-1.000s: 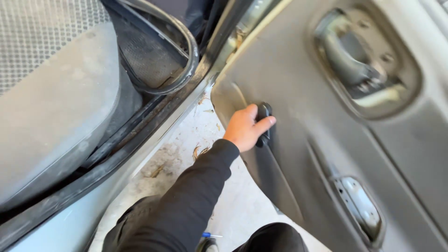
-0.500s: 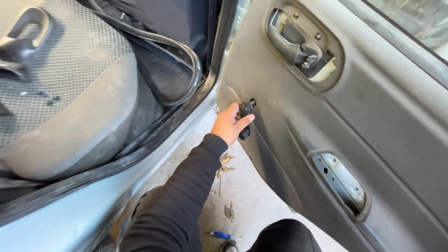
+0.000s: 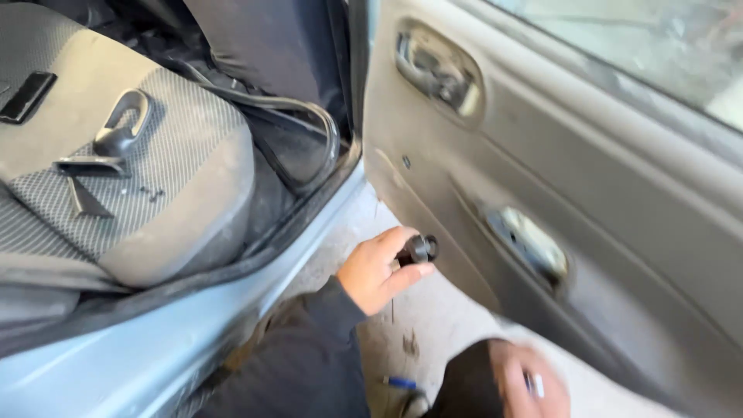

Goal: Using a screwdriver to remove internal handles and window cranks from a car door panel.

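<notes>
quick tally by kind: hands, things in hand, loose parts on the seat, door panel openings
hands: 2, left hand, right hand
things in hand: 2, black knob, small blurred item
loose parts on seat: 2, grey handle, flat black strip
door panel openings: 2, handle recess, lower cutout
total: 8

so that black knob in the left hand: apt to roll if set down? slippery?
The small black knob looks rounded, so it would probably roll on the sloped car seat. The left hand pinches it with thumb and fingertips alone, so it is likely light and stiff. Its surface looks smooth, possibly slippery; texture is too blurred to tell.
</notes>
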